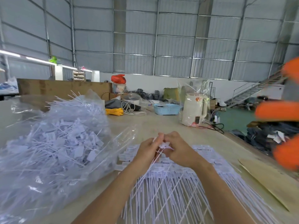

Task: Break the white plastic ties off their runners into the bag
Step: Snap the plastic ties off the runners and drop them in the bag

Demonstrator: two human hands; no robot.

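Ties (pixel 169 189) still on runners, fanned flat across the table (pixel 161 125) under both forearms, tails toward the body, heads away: within easy reach for the next pick. Just above that pile, one strip lifted between the hands. Left hand (pixel 146 151) curled round the thin tails, right hand (pixel 176 151) pinching the tag end, fingertips nearly touching, probably to snap a tie at the joint with a short twist; exact break point too blurred to tell. Immediately left, bag (pixel 53 143) of clear plastic, mouth open toward the hands and heaped with loose ties, placed close so a freed piece needs only a small toss. To the right, flat cardboard (pixel 268 183) on the table edge. Farther back, blue basket (pixel 167 109), white kettle (pixel 193 109) in a clear wrapper, yellow cord (pixel 114 112). Beyond, a grey metal wall (pixel 161 46).
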